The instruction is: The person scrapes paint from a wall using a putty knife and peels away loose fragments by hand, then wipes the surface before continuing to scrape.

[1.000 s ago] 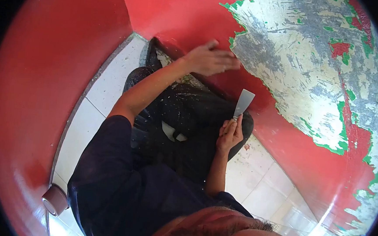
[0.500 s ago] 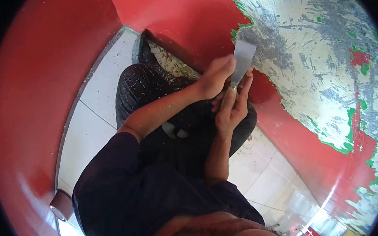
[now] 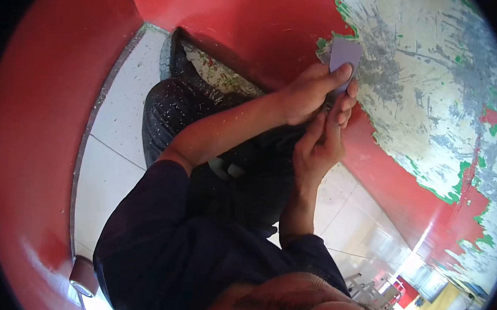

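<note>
While both hands grip it, flat grey metal scraper [image 3: 345, 57] pokes above left hand [image 3: 309, 95], right hand [image 3: 320, 148]; blade higher on wall than before.

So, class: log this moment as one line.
both hands grip scraper | blade at red paint edge | bare wall patch beside

White tiled floor [image 3: 111, 145] — paint flakes [image 3: 219, 75] along the wall base.
</note>
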Action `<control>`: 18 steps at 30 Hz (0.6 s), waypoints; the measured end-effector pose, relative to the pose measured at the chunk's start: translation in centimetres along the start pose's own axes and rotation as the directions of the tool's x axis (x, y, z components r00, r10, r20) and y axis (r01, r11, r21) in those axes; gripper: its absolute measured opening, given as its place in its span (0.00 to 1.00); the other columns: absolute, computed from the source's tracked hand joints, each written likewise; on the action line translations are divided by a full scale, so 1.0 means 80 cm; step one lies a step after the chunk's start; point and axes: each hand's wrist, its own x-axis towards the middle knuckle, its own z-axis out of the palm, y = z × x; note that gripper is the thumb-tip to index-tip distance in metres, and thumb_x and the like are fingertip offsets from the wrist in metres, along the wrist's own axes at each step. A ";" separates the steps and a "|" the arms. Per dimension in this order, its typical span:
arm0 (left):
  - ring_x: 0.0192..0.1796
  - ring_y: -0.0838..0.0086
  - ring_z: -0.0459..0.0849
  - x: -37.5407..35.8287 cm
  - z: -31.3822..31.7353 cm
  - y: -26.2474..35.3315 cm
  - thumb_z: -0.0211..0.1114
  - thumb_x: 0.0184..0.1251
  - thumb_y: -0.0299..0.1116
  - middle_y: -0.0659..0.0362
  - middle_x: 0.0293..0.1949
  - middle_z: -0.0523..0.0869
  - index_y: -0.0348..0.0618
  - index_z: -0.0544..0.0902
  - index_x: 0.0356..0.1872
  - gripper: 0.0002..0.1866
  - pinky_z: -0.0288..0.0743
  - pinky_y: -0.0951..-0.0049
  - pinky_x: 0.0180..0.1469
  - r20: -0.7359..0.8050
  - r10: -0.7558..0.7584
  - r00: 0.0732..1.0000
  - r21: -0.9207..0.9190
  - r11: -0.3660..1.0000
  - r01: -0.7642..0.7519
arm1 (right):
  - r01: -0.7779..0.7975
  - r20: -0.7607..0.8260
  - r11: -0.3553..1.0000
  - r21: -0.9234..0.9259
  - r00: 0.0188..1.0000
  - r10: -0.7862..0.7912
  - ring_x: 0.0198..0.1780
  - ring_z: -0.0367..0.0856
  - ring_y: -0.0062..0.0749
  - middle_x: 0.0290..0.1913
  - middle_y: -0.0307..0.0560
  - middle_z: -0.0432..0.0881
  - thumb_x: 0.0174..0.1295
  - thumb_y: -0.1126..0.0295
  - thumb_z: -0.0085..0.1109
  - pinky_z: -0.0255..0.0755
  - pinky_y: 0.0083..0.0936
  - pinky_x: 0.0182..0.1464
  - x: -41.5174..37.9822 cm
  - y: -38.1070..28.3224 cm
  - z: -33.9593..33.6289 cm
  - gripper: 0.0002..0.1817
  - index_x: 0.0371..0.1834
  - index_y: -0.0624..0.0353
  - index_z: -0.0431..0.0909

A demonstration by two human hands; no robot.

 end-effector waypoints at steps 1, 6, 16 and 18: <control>0.31 0.65 0.82 0.000 0.007 0.000 0.47 0.77 0.51 0.55 0.31 0.79 0.39 0.75 0.41 0.22 0.79 0.63 0.40 -0.009 -0.005 1.000 0.025 1.000 0.006 | 0.044 -0.064 0.999 -0.014 0.997 -0.044 0.39 0.85 0.48 0.43 0.63 0.83 0.64 0.78 0.51 0.76 0.31 0.40 0.000 0.009 0.000 0.23 0.64 0.66 0.71; 0.32 0.69 0.81 -0.014 0.024 -0.016 0.45 0.78 0.49 0.58 0.31 0.77 0.40 0.72 0.41 0.20 0.77 0.67 0.39 0.003 0.081 0.997 0.180 0.980 -0.080 | -0.131 -0.019 0.990 -0.055 0.991 0.130 0.40 0.84 0.53 0.46 0.65 0.82 0.64 0.78 0.51 0.77 0.34 0.41 0.001 -0.005 0.004 0.23 0.64 0.67 0.70; 0.33 0.72 0.77 -0.020 0.038 -0.014 0.44 0.78 0.51 0.61 0.29 0.74 0.44 0.70 0.39 0.20 0.76 0.70 0.39 -0.107 0.051 0.993 0.069 0.997 -0.044 | -0.128 0.095 0.987 -0.098 0.986 0.138 0.46 0.84 0.50 0.51 0.60 0.81 0.63 0.79 0.49 0.77 0.33 0.46 -0.011 -0.011 -0.026 0.25 0.65 0.65 0.70; 0.32 0.72 0.77 -0.014 0.036 -0.008 0.44 0.78 0.51 0.61 0.29 0.74 0.44 0.70 0.39 0.20 0.76 0.70 0.39 -0.137 0.057 0.989 0.107 0.993 -0.042 | -0.051 0.012 0.998 -0.036 0.999 0.052 0.45 0.84 0.51 0.49 0.60 0.82 0.63 0.79 0.50 0.77 0.33 0.45 -0.002 -0.014 -0.023 0.24 0.65 0.66 0.70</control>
